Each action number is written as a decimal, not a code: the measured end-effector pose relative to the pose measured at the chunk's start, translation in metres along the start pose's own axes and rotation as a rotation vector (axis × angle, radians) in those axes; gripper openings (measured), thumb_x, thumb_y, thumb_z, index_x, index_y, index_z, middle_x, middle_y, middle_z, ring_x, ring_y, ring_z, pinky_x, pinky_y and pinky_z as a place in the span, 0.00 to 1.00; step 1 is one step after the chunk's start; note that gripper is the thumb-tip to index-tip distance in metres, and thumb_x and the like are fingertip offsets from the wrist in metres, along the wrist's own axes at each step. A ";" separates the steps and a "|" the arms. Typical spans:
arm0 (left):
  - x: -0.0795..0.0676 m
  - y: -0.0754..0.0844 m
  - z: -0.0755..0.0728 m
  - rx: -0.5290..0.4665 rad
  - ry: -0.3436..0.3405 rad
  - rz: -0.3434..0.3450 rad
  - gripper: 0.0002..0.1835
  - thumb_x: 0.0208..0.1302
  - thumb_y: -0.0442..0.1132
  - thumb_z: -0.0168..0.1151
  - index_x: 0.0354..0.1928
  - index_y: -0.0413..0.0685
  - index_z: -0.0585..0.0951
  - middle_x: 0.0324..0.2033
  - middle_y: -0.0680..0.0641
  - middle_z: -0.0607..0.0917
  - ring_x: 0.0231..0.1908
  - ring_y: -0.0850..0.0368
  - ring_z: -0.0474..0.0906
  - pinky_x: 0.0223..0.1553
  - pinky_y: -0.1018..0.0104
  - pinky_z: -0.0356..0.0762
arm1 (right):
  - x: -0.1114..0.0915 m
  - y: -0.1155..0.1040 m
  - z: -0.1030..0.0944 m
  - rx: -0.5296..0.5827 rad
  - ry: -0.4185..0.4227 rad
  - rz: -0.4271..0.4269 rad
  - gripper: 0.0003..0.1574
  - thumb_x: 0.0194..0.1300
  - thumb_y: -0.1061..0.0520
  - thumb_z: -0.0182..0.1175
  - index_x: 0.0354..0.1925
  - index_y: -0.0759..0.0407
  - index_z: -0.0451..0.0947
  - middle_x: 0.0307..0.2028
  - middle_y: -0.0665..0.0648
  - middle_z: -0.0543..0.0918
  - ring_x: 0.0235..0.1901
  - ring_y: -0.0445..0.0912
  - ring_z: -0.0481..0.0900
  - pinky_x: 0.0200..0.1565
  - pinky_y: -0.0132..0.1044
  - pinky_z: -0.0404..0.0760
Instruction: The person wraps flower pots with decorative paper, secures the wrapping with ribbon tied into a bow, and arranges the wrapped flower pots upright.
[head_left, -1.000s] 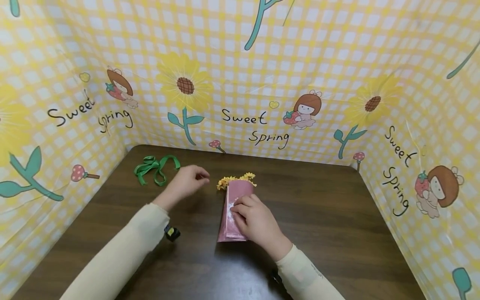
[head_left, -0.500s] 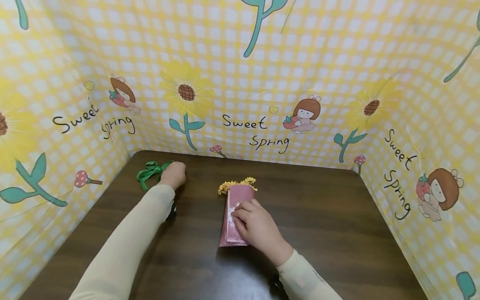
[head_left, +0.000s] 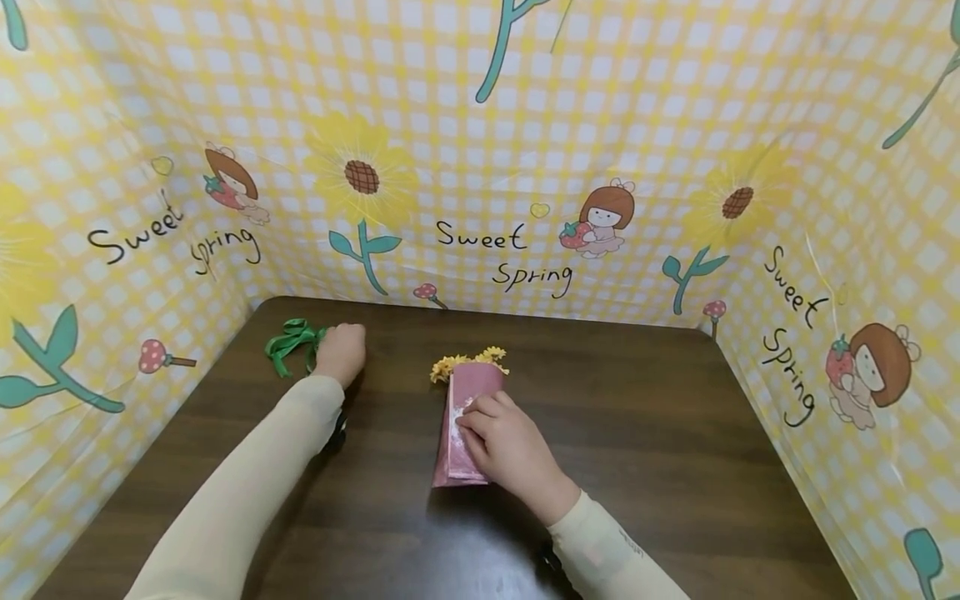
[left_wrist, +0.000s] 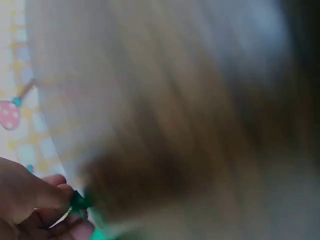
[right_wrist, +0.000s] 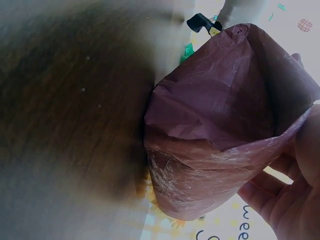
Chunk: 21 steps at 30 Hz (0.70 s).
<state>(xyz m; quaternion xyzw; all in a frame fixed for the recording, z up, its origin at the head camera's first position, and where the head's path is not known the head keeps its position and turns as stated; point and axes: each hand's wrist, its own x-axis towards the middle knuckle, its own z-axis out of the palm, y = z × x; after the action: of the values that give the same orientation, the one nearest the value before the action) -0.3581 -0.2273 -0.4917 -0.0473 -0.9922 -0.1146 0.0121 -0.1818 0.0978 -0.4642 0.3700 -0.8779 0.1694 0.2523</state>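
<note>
Holding the pink wrapper (head_left: 474, 383) over the dark table (head_left: 637, 417), the right hand (head_left: 517, 446) is pinching its side between thumb and fingers. Wrapper is looking creased and whitish-scuffed, gaping at the near end, narrowing beyond the grip, where yellow flowers (head_left: 447, 367) are poking out. Farther off, leftward, the left hand (head_left: 342, 354) is pinching green ribbon (head_left: 295, 333), glossy loops lying beside it.

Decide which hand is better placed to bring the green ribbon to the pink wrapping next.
Likely the left hand: it pinches the green ribbon, while the right hand, farther away, is busy holding the pink wrapping.
</note>
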 end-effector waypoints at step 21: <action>0.024 0.198 -0.066 -1.199 -0.077 0.168 0.14 0.75 0.28 0.55 0.59 0.32 0.76 0.54 0.34 0.81 0.53 0.45 0.83 0.56 0.59 0.82 | 0.001 -0.001 -0.001 0.001 -0.024 0.025 0.06 0.69 0.53 0.66 0.40 0.52 0.88 0.38 0.46 0.83 0.39 0.45 0.75 0.46 0.36 0.77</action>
<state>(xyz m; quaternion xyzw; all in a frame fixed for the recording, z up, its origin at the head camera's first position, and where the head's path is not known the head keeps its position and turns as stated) -0.3619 -0.0483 -0.3817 -0.1281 -0.7474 -0.6505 -0.0436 -0.1811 0.0975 -0.4625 0.3609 -0.8854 0.1685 0.2395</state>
